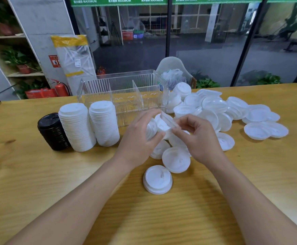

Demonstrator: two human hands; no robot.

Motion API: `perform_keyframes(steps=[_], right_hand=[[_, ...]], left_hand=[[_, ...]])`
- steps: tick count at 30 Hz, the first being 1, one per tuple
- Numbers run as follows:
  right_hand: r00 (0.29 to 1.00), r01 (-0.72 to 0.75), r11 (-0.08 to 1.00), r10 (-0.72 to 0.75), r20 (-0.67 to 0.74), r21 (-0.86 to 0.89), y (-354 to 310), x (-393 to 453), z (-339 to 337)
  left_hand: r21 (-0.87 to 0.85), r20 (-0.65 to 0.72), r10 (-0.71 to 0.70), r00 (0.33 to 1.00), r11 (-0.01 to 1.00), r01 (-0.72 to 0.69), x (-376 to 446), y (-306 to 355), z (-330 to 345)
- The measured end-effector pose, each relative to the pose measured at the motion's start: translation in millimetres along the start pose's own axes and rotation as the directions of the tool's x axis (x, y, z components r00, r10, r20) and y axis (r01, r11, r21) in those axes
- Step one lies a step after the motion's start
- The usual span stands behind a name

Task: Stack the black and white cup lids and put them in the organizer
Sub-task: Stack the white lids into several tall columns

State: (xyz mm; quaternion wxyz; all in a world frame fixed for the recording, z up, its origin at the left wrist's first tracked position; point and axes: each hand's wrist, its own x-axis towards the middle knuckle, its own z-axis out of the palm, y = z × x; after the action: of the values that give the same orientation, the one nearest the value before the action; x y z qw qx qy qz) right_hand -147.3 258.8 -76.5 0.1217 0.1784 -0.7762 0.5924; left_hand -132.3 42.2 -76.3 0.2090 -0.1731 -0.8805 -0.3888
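My left hand (140,137) grips a small stack of white lids (152,129) above the table. My right hand (195,137) pinches another white lid (165,123), tilted on edge, right against that stack. The clear plastic organizer (124,92) stands behind my hands, its compartments holding nothing I can see. To its left stand two tall white lid stacks (77,126) (103,122) and a shorter black lid stack (53,131). Several loose white lids (214,105) lie scattered to the right. A short stack of white lids (157,179) and a single lid (177,160) lie near me.
The wooden table (38,174) has bare surface at front left and front right. A white chair (174,66) with a plastic bag stands behind the table. Fire extinguishers (61,88) and shelves with plants are at the far left.
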Motion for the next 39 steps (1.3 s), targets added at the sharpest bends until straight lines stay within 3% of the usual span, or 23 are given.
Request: perform_keyframes(steps=[7, 14, 17, 21, 25, 29, 34, 39], right_hand=[[0.991, -0.129, 0.917, 0.135, 0.010, 0.377, -12.7, -2.5, -1.7], [0.978, -0.164, 0.919, 0.102, 0.184, 0.360, -15.9, -5.2, -5.0], [0.977, -0.143, 0.953, 0.092, 0.191, 0.267, -16.7, -6.0, -7.0], [0.985, -0.054, 0.997, 0.061, 0.162, -0.046, -11.7, -5.7, -11.2], [0.964, 0.088, 0.922, 0.018, 0.267, -0.378, -5.2, -20.3, -14.9], [0.941, 0.109, 0.925, 0.022, 0.339, -0.363, -10.0, -35.7, -24.8], [0.905, 0.151, 0.859, 0.078, 0.419, -0.488, -4.6, -57.2, -28.5], [0.934, 0.192, 0.852, -0.007, 0.357, -0.486, 7.6, -63.9, -31.6]], left_hand=[[-0.101, 0.017, 0.038, 0.999, 0.994, -0.036, -2.2, 4.0, 4.7], [-0.029, 0.020, 0.073, 0.997, 0.997, -0.072, -6.3, 9.7, -3.7], [-0.010, 0.038, 0.057, 0.998, 0.998, -0.056, -18.0, 10.3, -11.9], [-0.138, 0.107, -0.073, 0.992, 0.987, 0.087, -52.0, 9.9, -27.9], [-0.142, 0.209, -0.115, 0.971, 0.979, 0.146, -86.3, 6.2, -31.1], [-0.092, 0.263, -0.118, 0.958, 0.985, 0.146, -92.8, 4.1, -26.4], [-0.104, 0.290, -0.099, 0.952, 0.985, 0.134, -92.5, 3.9, -22.9], [-0.057, 0.316, -0.091, 0.945, 0.992, 0.114, -92.0, 2.2, -20.3]])
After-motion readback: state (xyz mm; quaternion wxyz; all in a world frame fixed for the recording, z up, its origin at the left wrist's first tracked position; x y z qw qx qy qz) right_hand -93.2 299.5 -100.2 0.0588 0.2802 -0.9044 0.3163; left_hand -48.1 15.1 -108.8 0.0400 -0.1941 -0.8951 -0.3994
